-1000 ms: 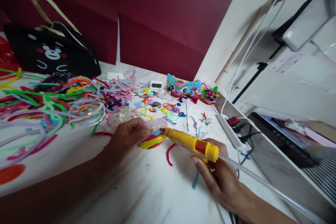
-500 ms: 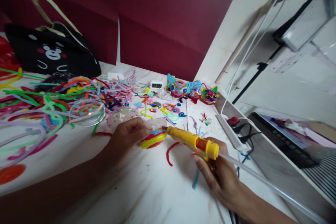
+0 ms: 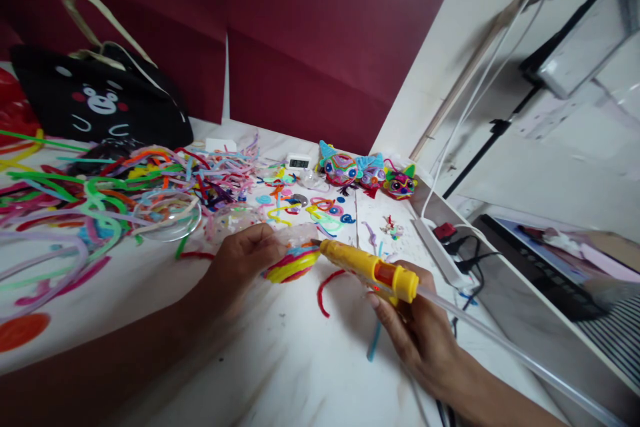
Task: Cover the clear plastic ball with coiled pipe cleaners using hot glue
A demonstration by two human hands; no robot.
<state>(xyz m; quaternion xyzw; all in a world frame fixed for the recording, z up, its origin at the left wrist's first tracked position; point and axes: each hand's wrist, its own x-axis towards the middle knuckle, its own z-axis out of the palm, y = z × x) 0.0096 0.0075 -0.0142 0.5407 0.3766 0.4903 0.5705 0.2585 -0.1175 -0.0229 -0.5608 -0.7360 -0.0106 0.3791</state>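
Observation:
Pinched in my left hand point(image 3: 253, 257) is a clear plastic shell point(image 3: 294, 267) partly covered with yellow, red, orange and blue pipe cleaner strips. My right hand point(image 3: 420, 327) is wrapped round a yellow hot glue gun point(image 3: 363, 263), with a long clear glue stick point(image 3: 505, 337) coming out of its back. The gun's nozzle points left and meets the shell's upper right edge; whether it touches I cannot tell. Beneath the gun, a curved red pipe cleaner point(image 3: 323, 297) and a blue pipe cleaner point(image 3: 374, 340) lie on the white table point(image 3: 280, 360).
Tangled pipe cleaners point(image 3: 125, 180) spread over the left side, near a clear round dish point(image 3: 170, 219) and a black bag point(image 3: 100, 97). Several colourful animal heads point(image 3: 341, 168) stand at the back beside a small digital clock point(image 3: 299, 162). A power strip point(image 3: 440, 257) lies on the right.
The glue gun's tip has shifted very slightly to the right along the shell's edge. My left hand and the shell stay in place.

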